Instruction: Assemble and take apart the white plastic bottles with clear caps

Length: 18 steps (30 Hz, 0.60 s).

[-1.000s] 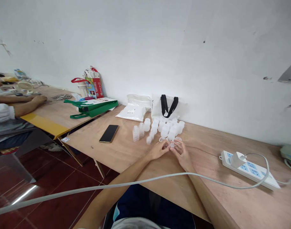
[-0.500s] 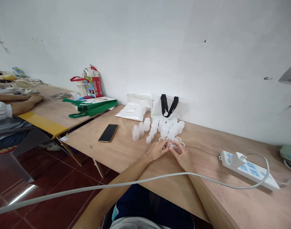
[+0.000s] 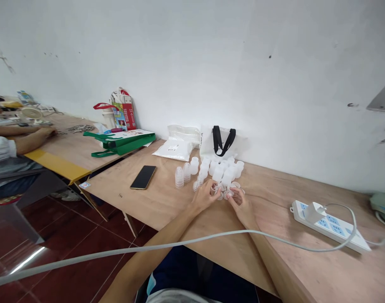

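Observation:
My left hand (image 3: pixel 206 194) pinches a small clear plastic piece (image 3: pixel 216 187) at the front of a group of translucent plastic parts. Close on its right, my right hand (image 3: pixel 240 201) holds a clear ring-like piece (image 3: pixel 228 194) between thumb and fingers. The two pieces are slightly apart. Flat translucent rings (image 3: pixel 236 184) lie just behind my fingers. Further back stand several frosted white cups (image 3: pixel 218 172). Stacks of clear domed caps (image 3: pixel 179 177) stand to the left of the cups.
A black phone (image 3: pixel 143 177) lies on the wooden table (image 3: pixel 167 206). Behind are a white plastic package (image 3: pixel 176 147) and a black-handled bag (image 3: pixel 208 143). A power strip (image 3: pixel 331 225) is at right; its cable (image 3: pixel 167 243) crosses before my forearms. Another person's arm (image 3: pixel 31 141) rests at far left.
My hands have moved slightly apart. Earlier they met at one small clear piece; now a separate clear piece shows at each hand's fingertips.

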Motion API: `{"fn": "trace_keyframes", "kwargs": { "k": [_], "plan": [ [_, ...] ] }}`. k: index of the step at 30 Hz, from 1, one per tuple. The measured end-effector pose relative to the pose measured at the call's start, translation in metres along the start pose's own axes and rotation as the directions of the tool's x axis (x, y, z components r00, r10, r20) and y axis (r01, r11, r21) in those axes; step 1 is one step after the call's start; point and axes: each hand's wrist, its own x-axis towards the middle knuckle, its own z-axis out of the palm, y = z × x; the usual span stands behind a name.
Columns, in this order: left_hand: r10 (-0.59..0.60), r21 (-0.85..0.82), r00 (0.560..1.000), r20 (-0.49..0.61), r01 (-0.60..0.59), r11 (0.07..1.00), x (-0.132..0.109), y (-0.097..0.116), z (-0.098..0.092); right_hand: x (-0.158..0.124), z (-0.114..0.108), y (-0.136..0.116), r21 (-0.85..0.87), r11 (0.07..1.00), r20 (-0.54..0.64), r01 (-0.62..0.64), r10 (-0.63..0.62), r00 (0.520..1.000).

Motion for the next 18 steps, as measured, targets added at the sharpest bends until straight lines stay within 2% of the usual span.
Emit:
{"fn": "trace_keyframes", "kwargs": {
  "k": [3, 5, 9, 12, 15, 18],
  "plan": [
    [0.091, -0.008, 0.991, -0.1, -0.092, 0.996, 0.002, 0.0, 0.0, -0.001, 0.0, -0.005, 0.033, 0.999, 0.036, -0.018, 0.017, 0.999],
    [0.102, -0.041, 0.986, -0.13, -0.108, 0.993, 0.002, -0.001, 0.001, -0.002, -0.001, -0.01, 0.03, 1.0, 0.069, -0.009, 0.007, 0.998],
    [0.06, -0.111, 0.996, -0.071, -0.068, 0.992, -0.002, -0.001, 0.005, -0.004, -0.001, -0.014, 0.017, 1.0, 0.101, 0.006, -0.008, 0.995],
    [0.039, -0.125, 0.996, -0.081, -0.049, 0.991, -0.002, -0.001, 0.004, -0.003, -0.001, -0.014, 0.02, 1.0, 0.114, -0.003, 0.001, 0.993],
    [0.12, -0.027, 0.984, -0.132, -0.125, 0.992, 0.002, -0.003, -0.006, -0.003, -0.002, -0.015, 0.022, 1.0, 0.127, -0.02, 0.017, 0.992],
    [0.175, 0.103, 0.939, -0.296, -0.15, 0.983, 0.01, -0.011, -0.022, -0.003, -0.002, -0.016, 0.003, 1.0, 0.152, -0.022, 0.022, 0.988]
  ]
}}
